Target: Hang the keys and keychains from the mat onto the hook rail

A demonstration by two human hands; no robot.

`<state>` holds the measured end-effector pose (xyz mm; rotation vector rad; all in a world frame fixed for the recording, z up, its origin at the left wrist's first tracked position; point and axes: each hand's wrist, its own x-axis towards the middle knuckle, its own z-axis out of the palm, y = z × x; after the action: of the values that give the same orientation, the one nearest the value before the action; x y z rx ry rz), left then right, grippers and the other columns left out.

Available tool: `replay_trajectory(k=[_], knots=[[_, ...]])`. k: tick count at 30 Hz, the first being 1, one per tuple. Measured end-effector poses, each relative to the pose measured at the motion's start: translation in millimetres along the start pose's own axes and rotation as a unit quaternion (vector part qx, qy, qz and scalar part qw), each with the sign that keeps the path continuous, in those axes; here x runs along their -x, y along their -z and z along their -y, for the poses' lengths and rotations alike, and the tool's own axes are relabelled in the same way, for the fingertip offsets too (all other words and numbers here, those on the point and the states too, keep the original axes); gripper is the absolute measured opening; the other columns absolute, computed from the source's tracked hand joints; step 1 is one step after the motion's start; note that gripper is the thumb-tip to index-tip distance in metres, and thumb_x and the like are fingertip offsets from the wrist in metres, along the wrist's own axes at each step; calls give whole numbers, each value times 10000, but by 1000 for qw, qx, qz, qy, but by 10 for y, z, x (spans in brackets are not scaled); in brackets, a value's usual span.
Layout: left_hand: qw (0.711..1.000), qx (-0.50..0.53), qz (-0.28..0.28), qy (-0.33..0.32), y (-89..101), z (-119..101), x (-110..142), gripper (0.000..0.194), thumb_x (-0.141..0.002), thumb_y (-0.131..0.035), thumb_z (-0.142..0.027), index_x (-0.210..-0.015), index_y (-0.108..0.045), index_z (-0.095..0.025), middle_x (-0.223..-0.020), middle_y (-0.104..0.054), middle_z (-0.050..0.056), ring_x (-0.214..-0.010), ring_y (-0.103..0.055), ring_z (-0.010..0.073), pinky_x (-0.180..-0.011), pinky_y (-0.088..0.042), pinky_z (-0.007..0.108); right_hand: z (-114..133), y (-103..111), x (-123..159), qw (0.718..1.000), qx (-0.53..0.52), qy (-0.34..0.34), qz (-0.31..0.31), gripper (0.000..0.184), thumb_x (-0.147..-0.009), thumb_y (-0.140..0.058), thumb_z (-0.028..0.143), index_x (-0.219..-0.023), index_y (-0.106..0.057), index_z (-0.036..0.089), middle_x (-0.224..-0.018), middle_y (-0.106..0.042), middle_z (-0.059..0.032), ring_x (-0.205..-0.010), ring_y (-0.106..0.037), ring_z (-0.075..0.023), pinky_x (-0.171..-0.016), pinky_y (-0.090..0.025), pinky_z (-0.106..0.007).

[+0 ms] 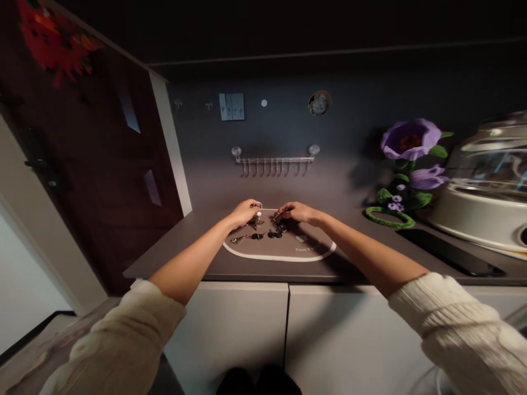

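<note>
Small objects (258,218) at left hand (245,212) and right hand (300,212) too small to identify; mat (272,257) lettering (303,249) not fully legible; clear-lidded appliance (481,215) cut off at right edge.

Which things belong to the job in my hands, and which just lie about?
In the job:
thin white loop at left hand
small dark metallic pieces
white-rimmed rounded brownish mat

Lying about:
green-leaved purple flowers
flat black slab
clear-domed white appliance

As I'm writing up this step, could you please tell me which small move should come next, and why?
Perhaps raise the left hand toward the hook rail: it seems to hold a small ringed item, and the rail above the mat shows nothing hanging.
</note>
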<state>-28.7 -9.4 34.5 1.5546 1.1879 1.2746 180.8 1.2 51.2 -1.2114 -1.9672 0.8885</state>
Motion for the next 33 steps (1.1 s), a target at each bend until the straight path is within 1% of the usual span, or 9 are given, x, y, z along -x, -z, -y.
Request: replay_trajectory(k=[3,7,10,13,16,18,22,26,33], knots=[[998,-22,62,18,75,12,65,120,-640,-668,-283,-648,-597,-187,-575,-601,19,-580,-572,168,-603,-432,248,37,34,94,999,39,17,33,187,-514,-659,122,-692,-673,178,-646,-654,5,-608,-551,-126,-627,-445,-236],[996,91,-22,12,125,-55,133,119,-611,-684,-155,-681,-596,-193,-775,-663,56,-971,-580,206,-782,-411,216,166,82,165,995,76,48,-32,262,-455,-719,124,-706,-686,193,-717,-669,-12,-681,-578,-162,-719,-458,-284],[993,104,-55,23,142,-212,169,199,-567,-686,-72,-695,-600,-197,-783,-652,55,-1060,-534,223,-837,-394,236,326,99,210,996,68,50,-34,277,-440,-748,135,-703,-681,188,-728,-667,-21,-681,-581,-170,-716,-471,-305],[995,91,-25,22,172,-449,204,209,-575,-696,-83,-740,-612,-180,-766,-643,58,-970,-575,218,-815,-411,253,520,94,279,999,20,7,28,268,-471,-763,188,-721,-668,174,-693,-658,-24,-605,-572,-162,-623,-490,-316],[987,140,62,45,213,-712,255,119,-710,-628,-248,-791,-601,-166,-756,-640,76,-817,-620,196,-738,-450,295,725,94,354,995,-62,-17,81,268,-538,-757,333,-679,-633,142,-616,-632,-41,-580,-569,-166,-570,-489,-312],[975,180,122,51,233,-866,303,227,-745,-583,-377,-760,-583,-150,-677,-616,78,-703,-622,188,-671,-464,318,844,103,389,983,-139,-25,117,385,-608,-678,504,-659,-598,130,-575,-604,-57,-585,-567,-164,-565,-482,-298],[957,254,138,24,245,-1006,422,459,-707,-488,-596,-547,-465,-166,-407,-420,-9,-424,-490,114,-475,-414,264,946,104,410,959,-264,-8,104,611,-665,-350,762,-532,-452,174,-413,-438,-4,-447,-451,-108,-441,-392,-229],[944,292,142,56,228,-821,528,580,-674,-363,-712,-434,-328,-184,-320,-236,-40,-307,-315,71,-353,-274,223,772,1,425,940,-325,-2,102,637,-657,-157,808,-454,-255,212,-340,-202,55,-332,-218,-69,-340,-216,-201],[931,298,174,118,141,-212,695,634,-599,-287,-801,-391,-229,-205,-298,-180,-41,-282,-190,50,-319,-160,212,227,-325,595,902,-404,-42,149,625,-660,-129,809,-451,-172,221,-336,-159,66,-326,-121,-56,-330,-143,-198]])
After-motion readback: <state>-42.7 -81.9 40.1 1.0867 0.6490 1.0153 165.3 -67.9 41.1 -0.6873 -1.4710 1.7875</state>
